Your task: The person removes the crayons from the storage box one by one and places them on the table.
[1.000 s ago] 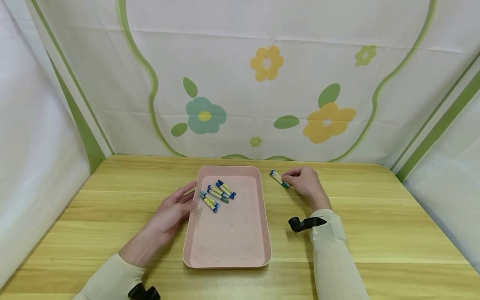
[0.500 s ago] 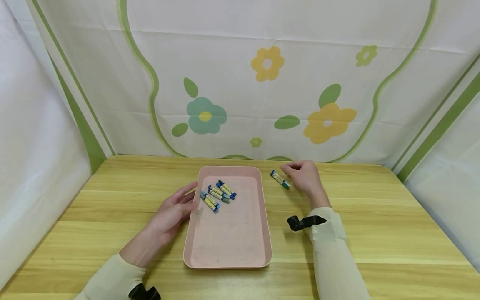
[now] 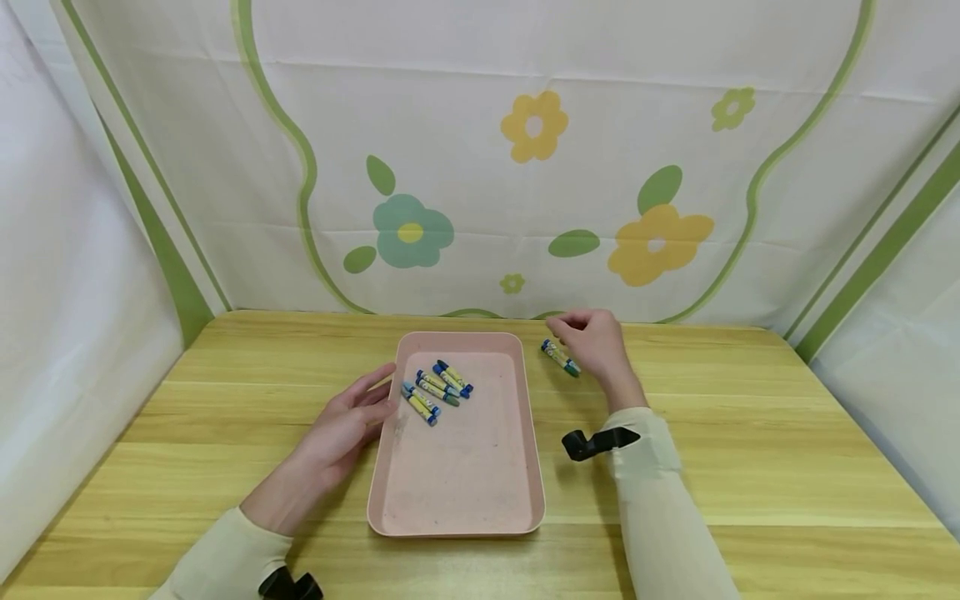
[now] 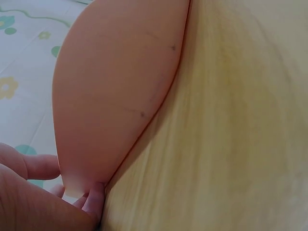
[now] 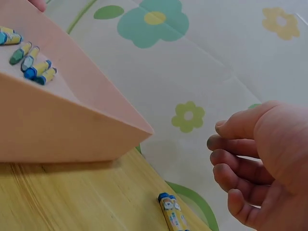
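A pink tray (image 3: 461, 475) lies on the table with several crayons (image 3: 435, 388), yellow-wrapped with blue ends, inside its upper left part. My left hand (image 3: 337, 433) rests against the tray's left side, its fingertips touching the wall, as the left wrist view shows from outside. Right of the tray, two crayons (image 3: 558, 358) lie side by side on the wood, one green-tipped; in the right wrist view this crayon pair (image 5: 173, 211) is partly cut off. Just above them hovers my right hand (image 3: 596, 346), fingers loosely bent, nothing held.
The wooden table (image 3: 750, 467) extends to both sides of the tray. Behind it hangs a white cloth (image 3: 465, 167) printed with flowers, meeting the table's back edge. White cloth also closes in the left and right sides.
My right hand has drawn away from the two crayons, rising and shifting left over them. The crayons stay on the table. My left hand and the tray have not visibly moved.
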{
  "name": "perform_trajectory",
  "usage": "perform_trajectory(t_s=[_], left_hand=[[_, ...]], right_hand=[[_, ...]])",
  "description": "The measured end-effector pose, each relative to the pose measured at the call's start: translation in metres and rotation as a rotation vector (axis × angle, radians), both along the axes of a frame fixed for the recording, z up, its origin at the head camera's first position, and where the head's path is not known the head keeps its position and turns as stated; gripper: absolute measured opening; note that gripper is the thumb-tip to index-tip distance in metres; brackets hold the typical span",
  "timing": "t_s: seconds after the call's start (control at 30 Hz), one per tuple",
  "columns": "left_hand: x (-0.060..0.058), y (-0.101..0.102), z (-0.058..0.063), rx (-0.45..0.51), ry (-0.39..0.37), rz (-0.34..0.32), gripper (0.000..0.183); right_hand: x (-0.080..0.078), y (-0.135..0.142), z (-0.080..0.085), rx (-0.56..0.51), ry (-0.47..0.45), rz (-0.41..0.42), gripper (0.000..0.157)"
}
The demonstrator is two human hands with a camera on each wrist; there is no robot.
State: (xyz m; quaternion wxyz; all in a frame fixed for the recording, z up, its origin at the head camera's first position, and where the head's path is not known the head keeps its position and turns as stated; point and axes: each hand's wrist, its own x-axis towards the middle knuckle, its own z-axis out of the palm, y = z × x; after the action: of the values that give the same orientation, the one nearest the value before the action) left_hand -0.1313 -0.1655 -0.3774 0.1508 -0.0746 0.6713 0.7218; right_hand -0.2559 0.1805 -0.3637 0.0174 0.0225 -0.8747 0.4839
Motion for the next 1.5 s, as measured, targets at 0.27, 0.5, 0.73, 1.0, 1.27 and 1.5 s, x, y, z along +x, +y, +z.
perform_trajectory(t_s=[0.27, 0.5, 0.73, 1.0, 1.27, 1.5], left_hand=[[0.002, 0.003, 0.001, -0.022, -0.005, 0.028, 0.064], [0.001, 0.003, 0.0, -0.04, 0.001, 0.037, 0.062], [0.0, 0.003, 0.001, -0.059, -0.004, 0.039, 0.062], [0.0, 0.004, 0.0, -0.078, -0.002, 0.044, 0.062], [0.0, 0.005, -0.001, -0.076, 0.013, 0.053, 0.06], [0.001, 0.006, -0.001, -0.084, 0.01, 0.052, 0.059]], right_hand=[[0.005, -0.018, 0.009, -0.082, 0.058, -0.013, 0.032], [0.006, -0.031, 0.015, -0.127, 0.081, 0.003, 0.031], [0.009, -0.045, 0.016, -0.131, 0.094, 0.031, 0.027], [0.013, -0.063, 0.017, -0.107, 0.128, 0.038, 0.027], [0.02, -0.079, 0.02, -0.119, 0.124, 0.048, 0.029], [0.026, -0.088, 0.025, -0.128, 0.11, 0.057, 0.03]])
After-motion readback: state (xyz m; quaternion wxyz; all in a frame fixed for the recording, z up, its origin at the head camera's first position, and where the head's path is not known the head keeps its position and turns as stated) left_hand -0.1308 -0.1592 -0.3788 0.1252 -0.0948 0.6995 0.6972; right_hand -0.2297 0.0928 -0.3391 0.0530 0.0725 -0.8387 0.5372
